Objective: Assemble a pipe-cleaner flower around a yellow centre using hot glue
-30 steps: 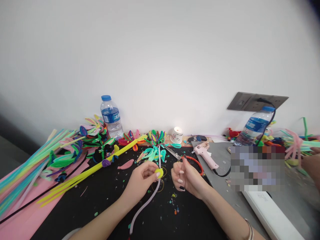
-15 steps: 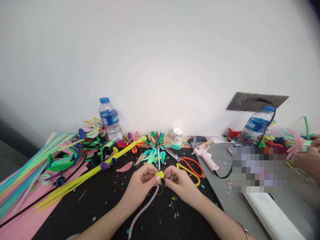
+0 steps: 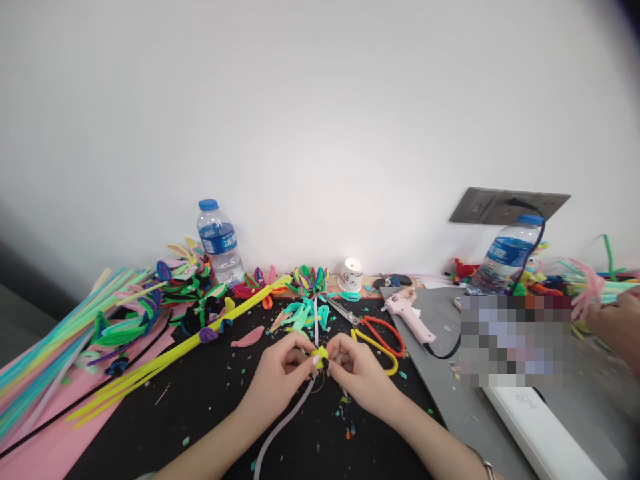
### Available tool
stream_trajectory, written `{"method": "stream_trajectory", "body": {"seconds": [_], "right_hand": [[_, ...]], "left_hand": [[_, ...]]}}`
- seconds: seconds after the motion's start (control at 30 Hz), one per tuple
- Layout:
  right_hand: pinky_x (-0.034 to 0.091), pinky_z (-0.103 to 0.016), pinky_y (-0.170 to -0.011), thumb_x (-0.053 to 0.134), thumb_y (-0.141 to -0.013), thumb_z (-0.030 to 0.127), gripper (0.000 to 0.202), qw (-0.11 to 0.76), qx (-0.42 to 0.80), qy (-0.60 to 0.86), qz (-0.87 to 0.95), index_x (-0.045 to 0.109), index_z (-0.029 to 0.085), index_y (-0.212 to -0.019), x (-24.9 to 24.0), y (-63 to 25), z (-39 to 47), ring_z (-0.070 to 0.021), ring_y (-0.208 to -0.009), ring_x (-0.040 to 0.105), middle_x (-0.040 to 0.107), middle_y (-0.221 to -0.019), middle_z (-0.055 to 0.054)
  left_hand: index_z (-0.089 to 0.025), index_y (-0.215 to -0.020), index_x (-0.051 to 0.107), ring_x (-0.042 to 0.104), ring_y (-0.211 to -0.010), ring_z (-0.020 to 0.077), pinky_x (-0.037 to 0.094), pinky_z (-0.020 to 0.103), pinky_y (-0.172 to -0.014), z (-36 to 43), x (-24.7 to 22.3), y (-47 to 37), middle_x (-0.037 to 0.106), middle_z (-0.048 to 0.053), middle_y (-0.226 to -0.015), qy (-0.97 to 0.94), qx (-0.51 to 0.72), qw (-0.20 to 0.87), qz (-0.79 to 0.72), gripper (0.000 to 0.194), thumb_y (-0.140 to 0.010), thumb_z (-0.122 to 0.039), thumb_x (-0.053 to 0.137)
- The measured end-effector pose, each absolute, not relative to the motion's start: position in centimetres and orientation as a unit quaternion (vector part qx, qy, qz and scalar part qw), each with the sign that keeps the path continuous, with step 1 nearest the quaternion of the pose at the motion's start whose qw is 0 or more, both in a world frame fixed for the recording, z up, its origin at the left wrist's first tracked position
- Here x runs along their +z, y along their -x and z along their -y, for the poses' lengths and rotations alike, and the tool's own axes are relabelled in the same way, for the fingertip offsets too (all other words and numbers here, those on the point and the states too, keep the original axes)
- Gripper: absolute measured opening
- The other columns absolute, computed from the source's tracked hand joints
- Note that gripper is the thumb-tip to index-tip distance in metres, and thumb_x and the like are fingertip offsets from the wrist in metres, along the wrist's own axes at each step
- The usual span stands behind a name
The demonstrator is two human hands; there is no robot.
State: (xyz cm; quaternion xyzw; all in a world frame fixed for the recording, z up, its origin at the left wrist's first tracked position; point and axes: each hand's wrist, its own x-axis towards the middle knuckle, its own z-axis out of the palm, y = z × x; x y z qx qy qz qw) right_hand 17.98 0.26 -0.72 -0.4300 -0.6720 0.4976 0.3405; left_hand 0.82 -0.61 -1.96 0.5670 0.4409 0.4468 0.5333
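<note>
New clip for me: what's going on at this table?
A person's left hand and right hand pinch a small yellow piece between their fingertips, above a black mat. A pale strip runs below it toward the near edge. Scissors lie just beyond the right hand, and a pink glue gun rests farther right. At the far right, another person's hand is by some pink strips; whether it grips them is unclear.

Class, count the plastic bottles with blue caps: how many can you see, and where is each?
2. One bottle is at the left, behind the yellow stems; the other is at the right, beneath the wall socket. Part of the right side is blurred out.
</note>
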Motion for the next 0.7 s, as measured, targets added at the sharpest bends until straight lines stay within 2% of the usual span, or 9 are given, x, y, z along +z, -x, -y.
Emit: {"method": "stream_trajectory", "body": {"seconds": [0.2,0.4,0.7], "right_hand": [[0.03,-0.021,-0.046,0.054,-0.076,0.013,0.007,0.349,0.501,0.431,0.664,0.051,0.019,-0.078,-0.86,-18.01,-0.28,-0.0085,-0.048,0.042,0.048,-0.059,0.005],[0.031,-0.02,-0.045,0.052,-0.077,0.013,0.007,0.352,0.496,0.428,0.668,0.051,0.02,-0.08,-1.07,-18.1,-0.34,-0.0085,-0.049,0.043,0.049,-0.062,0.004],[0.029,-0.02,-0.045,0.051,-0.078,0.014,0.007,0.348,0.489,0.428,0.676,0.05,0.02,-0.08,-1.34,-18.26,-0.25,-0.0088,-0.049,0.041,0.047,-0.06,0.005]], "left_hand": [[-0.018,-0.08,0.056,0.062,-0.067,0.015,0.05,0.027,-0.063,0.73,-1.85,-0.91,0.06,-0.001,-0.075,-0.563,0.458,0.539,-0.428,0.012,-0.076,-0.027,0.063],[-0.019,-0.09,0.056,0.064,-0.069,0.0163,0.052,0.029,-0.065,0.74,-1.63,-1.01,0.064,0.002,-0.08,-0.541,0.467,0.545,-0.438,0.018,-0.075,-0.027,0.063],[-0.017,-0.082,0.061,0.065,-0.069,0.0173,0.053,0.029,-0.065,0.82,-1.52,-0.94,0.066,0.002,-0.076,-0.545,0.455,0.553,-0.436,0.013,-0.074,-0.027,0.065]]}}
